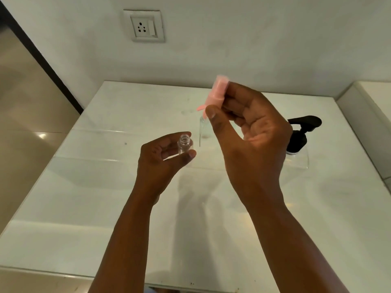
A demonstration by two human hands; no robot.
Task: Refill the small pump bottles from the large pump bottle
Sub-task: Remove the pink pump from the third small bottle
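Observation:
My left hand (163, 157) grips a small clear bottle (184, 145), upright, with its threaded neck open and no cap on it. Raised above and to the right of it, my right hand (251, 132) pinches a pink pump cap (215, 92); its thin clear dip tube (201, 132) hangs down just right of the bottle. The large clear pump bottle (300, 159) with a black pump head (300, 132) stands on the white table (105, 187) at the right, partly hidden behind my right hand.
The white glossy table meets a white wall that carries a power socket (145, 25). A raised white ledge (368, 115) borders the table on the right. Tiled floor (27, 115) lies beyond the table's left edge.

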